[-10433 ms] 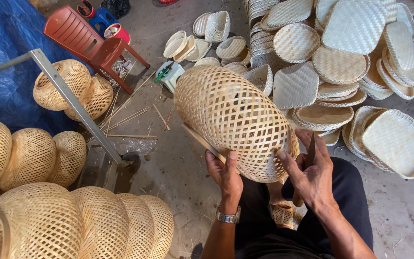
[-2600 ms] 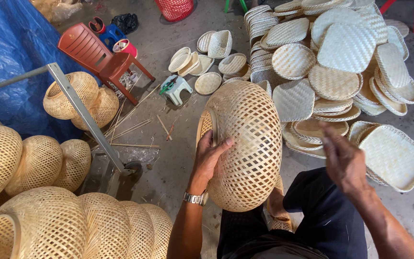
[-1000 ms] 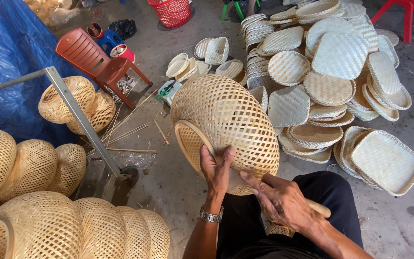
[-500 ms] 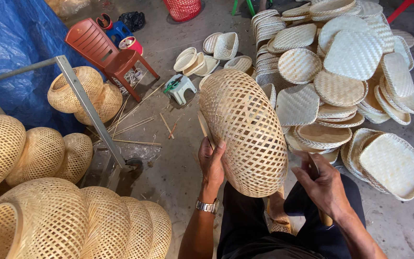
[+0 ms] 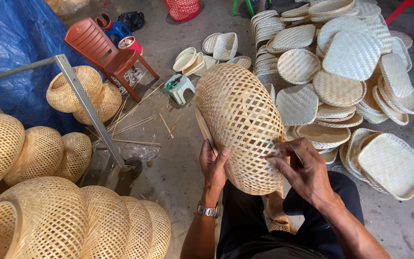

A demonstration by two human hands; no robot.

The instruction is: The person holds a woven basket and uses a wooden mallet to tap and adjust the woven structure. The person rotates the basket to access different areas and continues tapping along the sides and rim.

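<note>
**Two hands steady a woven bamboo shade**

The left hand (image 5: 215, 165) grips the near rim of a bamboo lampshade (image 5: 241, 125), thumb hooked over the edge and fingers underneath, while the right hand (image 5: 303, 168) presses on the lower right side of the weave, fingertips pinching at a strand. The lampshade sits tilted above the person's lap, its mouth facing left. Work of this kind likely goes best with the rim hand held firm and the fingertips working lightly, so the thin strips do not snap. Right of the lampshade lie stacked woven trays (image 5: 341, 72); left of it, loose bamboo strips (image 5: 135, 127), a red chair (image 5: 104, 48) and finished shades (image 5: 34, 148).
</note>
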